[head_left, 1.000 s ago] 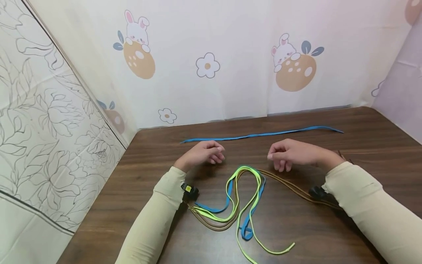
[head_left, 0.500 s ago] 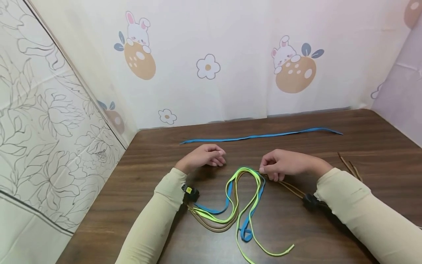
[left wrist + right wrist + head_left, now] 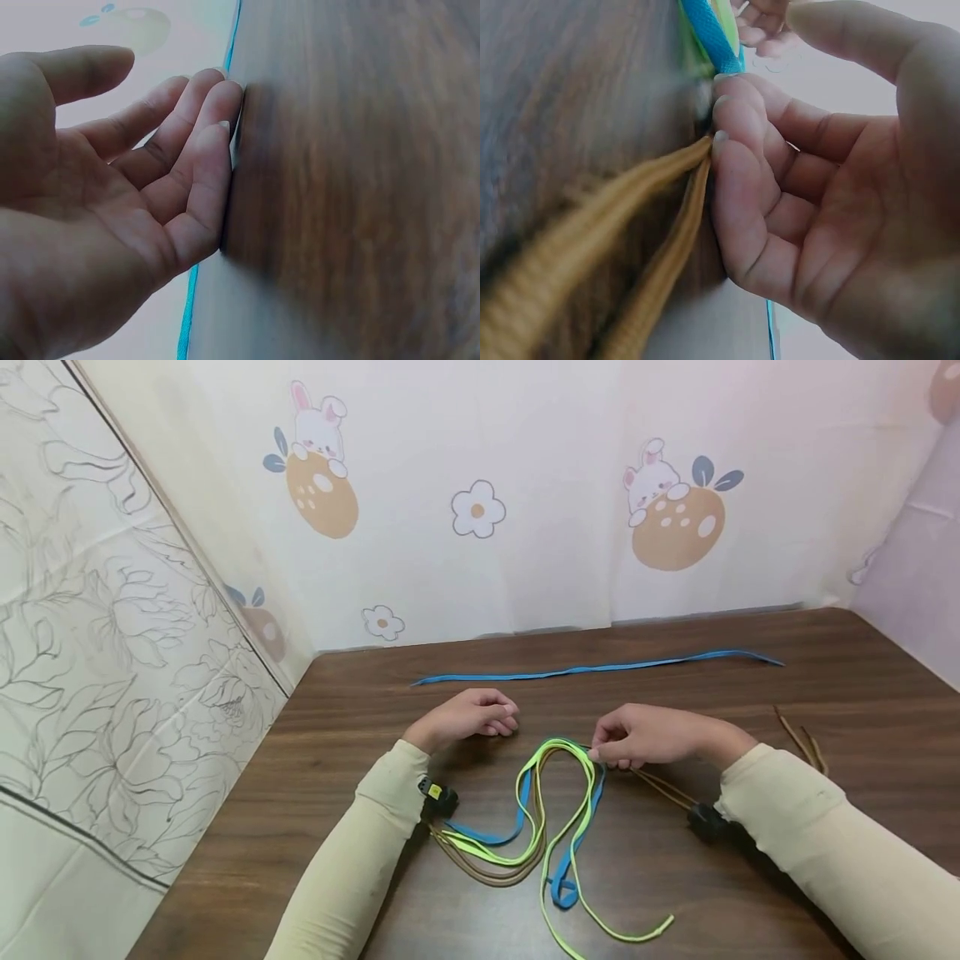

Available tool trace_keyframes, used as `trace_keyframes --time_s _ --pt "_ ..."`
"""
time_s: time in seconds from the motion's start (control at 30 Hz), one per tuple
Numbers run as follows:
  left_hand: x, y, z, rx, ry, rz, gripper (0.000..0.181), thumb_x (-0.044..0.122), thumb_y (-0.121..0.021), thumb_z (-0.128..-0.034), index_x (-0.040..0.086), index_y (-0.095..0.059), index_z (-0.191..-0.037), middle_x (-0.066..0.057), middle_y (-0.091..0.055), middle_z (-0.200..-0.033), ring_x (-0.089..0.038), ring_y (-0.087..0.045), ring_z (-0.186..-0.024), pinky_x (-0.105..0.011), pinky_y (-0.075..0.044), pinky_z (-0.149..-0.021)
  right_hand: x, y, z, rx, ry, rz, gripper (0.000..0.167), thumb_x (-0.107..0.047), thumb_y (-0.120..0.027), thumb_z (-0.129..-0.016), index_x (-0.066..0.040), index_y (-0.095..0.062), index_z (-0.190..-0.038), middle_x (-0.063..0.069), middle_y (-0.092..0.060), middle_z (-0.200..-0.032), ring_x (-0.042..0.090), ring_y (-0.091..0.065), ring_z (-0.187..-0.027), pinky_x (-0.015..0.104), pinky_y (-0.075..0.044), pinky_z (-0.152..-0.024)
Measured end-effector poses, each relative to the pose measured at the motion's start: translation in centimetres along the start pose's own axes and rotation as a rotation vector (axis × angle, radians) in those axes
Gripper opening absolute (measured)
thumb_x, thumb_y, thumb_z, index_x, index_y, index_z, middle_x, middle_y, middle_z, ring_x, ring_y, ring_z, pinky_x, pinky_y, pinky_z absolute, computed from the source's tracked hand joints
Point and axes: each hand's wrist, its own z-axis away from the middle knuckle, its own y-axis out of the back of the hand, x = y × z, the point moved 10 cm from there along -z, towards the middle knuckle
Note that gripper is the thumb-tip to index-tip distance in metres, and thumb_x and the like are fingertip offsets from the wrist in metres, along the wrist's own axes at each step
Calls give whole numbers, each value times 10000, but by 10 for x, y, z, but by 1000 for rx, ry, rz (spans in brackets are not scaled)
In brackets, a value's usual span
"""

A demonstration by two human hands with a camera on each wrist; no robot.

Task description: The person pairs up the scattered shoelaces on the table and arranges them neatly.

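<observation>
A bundle of green [image 3: 585,777], blue [image 3: 519,810] and brown laces lies in an upright bend on the brown table. My right hand [image 3: 648,735] is at the bend's upper right; its bent fingers touch the doubled brown lace [image 3: 663,787]. In the right wrist view the brown lace [image 3: 664,270] runs under the fingertips of my right hand [image 3: 817,172], with the thumb held apart. Upper left of the bend, my left hand [image 3: 465,717] holds nothing. Loosely bent, the fingers of my left hand [image 3: 127,187] rest by the tabletop in the left wrist view.
A single blue lace [image 3: 573,670] stretches across the back of the table [image 3: 337,718]. Brown lace ends [image 3: 801,739] lie beyond my right wrist. A patterned cloth [image 3: 555,552] hangs behind the table, and a floral cloth [image 3: 127,635] hangs at the left.
My right hand has come down and left onto the brown lace beside the bend. The brown ends past my right wrist show more. My left hand has hardly moved.
</observation>
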Motion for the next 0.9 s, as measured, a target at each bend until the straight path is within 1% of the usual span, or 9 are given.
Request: trace_keyframes --time_s 0.2,0.3,0.43,0.53,0.67,0.8,0.9 --pt "2 0 -1 30 13 -27 295 220 -547 -1052 -6 -622 -1227 -131 -702 -1082 -219 -687 -1005 -335 -529 -891 -2 -1 0 71 26 145 287 -444 -649 -972 -163 -664 -916 -13 -577 -712 122 -486 -571 296 -440 -539" --pt "2 0 0 34 14 -26 285 210 -543 -1052 -6 -623 -1220 -131 -701 -1081 -220 -687 -1003 -333 -528 -889 -4 -2 1 96 26 185 269 -448 -667 -957 -187 -654 -891 -33 -572 -706 110 -475 -564 291 -430 -537" --pt "1 1 2 46 20 -24 266 190 -541 -1052 -5 -630 -1209 -125 -701 -1065 -217 -688 -983 -322 -533 -870 -7 -3 1 97 36 184 195 -360 -684 -962 -186 -646 -885 -32 -562 -704 108 -464 -558 284 -417 -529" --pt "0 2 3 49 18 -48 268 204 -546 -1050 4 -633 -1205 -115 -703 -1057 -208 -689 -972 -316 -536 -861 -8 -5 0 82 49 177 135 -256 -668 -979 -171 -636 -879 -25 -550 -707 107 -451 -552 280 -409 -528" --pt "1 2 2 52 8 -94 281 238 -552 -1048 23 -637 -1208 -91 -706 -1055 -193 -685 -968 -309 -530 -869 -10 -5 1 76 58 169 128 -152 -622 -991 -147 -617 -863 -13 -532 -717 119 -437 -563 286 -397 -540" --pt "1 2 1 59 8 -108 283 245 -551 -1049 28 -641 -1207 -76 -710 -1043 -182 -686 -959 -304 -528 -869 -9 -4 2 79 51 173 147 -136 -583 -1004 -143 -604 -859 -10 -531 -728 126 -443 -579 293 -402 -560" --pt "2 -1 0 52 1 -98 291 234 -542 -1053 11 -634 -1215 -84 -708 -1051 -185 -687 -971 -311 -531 -874 -5 -3 4 75 27 158 165 -144 -550 -1028 -135 -587 -868 1 -538 -739 127 -454 -580 295 -418 -561"
